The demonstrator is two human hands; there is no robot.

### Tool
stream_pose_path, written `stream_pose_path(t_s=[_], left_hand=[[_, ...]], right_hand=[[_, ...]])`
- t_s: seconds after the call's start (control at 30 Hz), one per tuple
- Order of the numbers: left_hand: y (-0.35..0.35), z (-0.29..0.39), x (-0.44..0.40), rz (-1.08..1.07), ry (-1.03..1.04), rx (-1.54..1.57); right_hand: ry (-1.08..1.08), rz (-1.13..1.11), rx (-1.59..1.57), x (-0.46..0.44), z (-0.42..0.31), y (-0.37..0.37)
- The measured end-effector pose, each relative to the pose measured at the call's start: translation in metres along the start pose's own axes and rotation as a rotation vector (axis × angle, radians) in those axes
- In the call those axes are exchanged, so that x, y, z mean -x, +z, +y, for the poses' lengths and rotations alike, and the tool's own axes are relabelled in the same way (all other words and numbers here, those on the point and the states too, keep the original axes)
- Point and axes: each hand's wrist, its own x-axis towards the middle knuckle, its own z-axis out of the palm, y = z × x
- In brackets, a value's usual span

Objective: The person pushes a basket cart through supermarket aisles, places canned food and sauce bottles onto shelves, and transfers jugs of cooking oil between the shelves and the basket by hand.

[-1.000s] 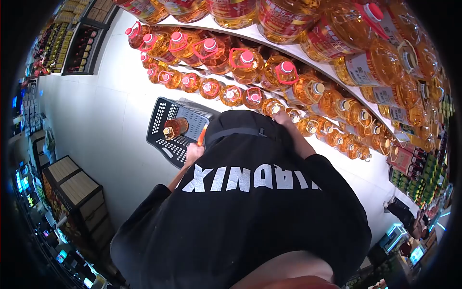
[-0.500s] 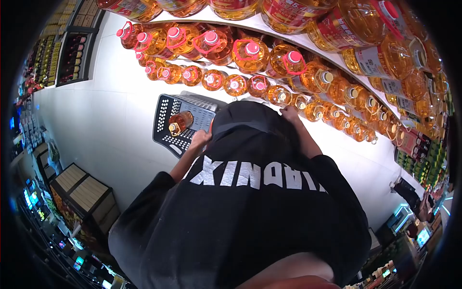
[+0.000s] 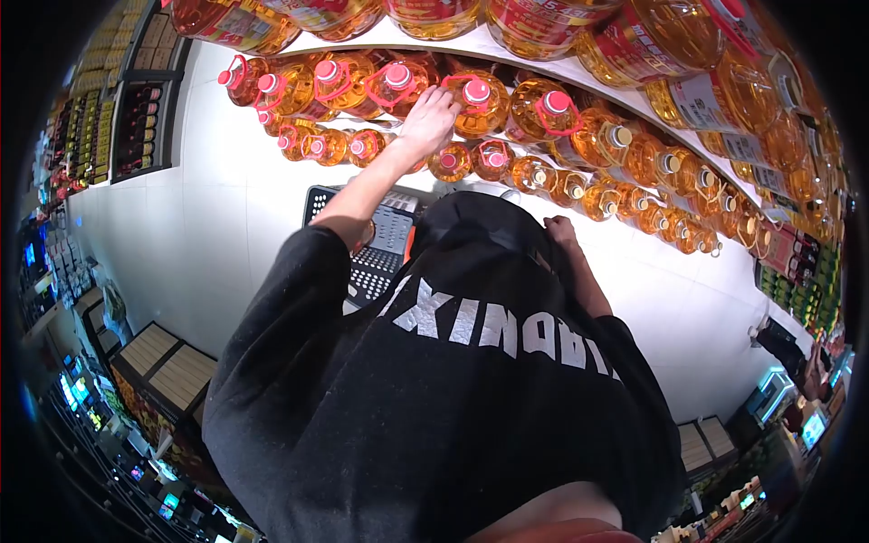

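My left hand [image 3: 431, 119] is stretched forward to the lower shelf, its bent fingers at the red handle of a cooking oil bottle [image 3: 484, 113] with a red cap. Whether the fingertips touch the handle I cannot tell. Below my left forearm is a dark grey shopping basket [image 3: 391, 228] with a perforated bottom. The oil bottle [image 3: 367, 235] inside it is mostly covered by the forearm. My right hand [image 3: 561, 229] is closed at the right side of my black sweatshirt [image 3: 434, 407]; what it holds, if anything, is hidden.
Several red-capped oil bottles [image 3: 333, 81] line the shelf, with yellow-capped ones [image 3: 608, 140] to the right. Larger bottles [image 3: 552, 23] stand on the white upper shelf above. A wooden-topped display [image 3: 167, 362] stands at left on the pale floor [image 3: 244, 235].
My left hand has left the basket's edge and moved up to the red-capped bottles. The forearm now covers most of the bottle in the basket. My right hand remains closed by my side.
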Motion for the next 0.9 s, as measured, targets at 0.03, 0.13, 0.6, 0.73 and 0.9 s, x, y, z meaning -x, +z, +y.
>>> stream_pose_path(t_s=[0.03,0.13,0.6,0.73,0.9], left_hand=[[0.012,-0.007,-0.006,-0.067,0.046,0.004],[0.031,-0.01,-0.023,-0.238,0.14,0.057],[0.016,0.058,-0.073,-0.425,-0.597,0.308],[-0.008,0.078,-0.061,-0.357,-0.619,0.308],[-0.039,0.12,-0.024,-0.269,-0.656,0.436]], right_hand=[[-0.014,0.005,-0.003,0.001,-0.001,-0.001],[0.002,-0.004,-0.023,0.003,-0.008,-0.003],[0.01,0.046,-0.387,-0.036,0.015,0.014],[-0.203,0.096,-0.481,-0.08,0.059,0.043],[-0.207,0.02,-0.665,-0.102,0.064,0.067]])
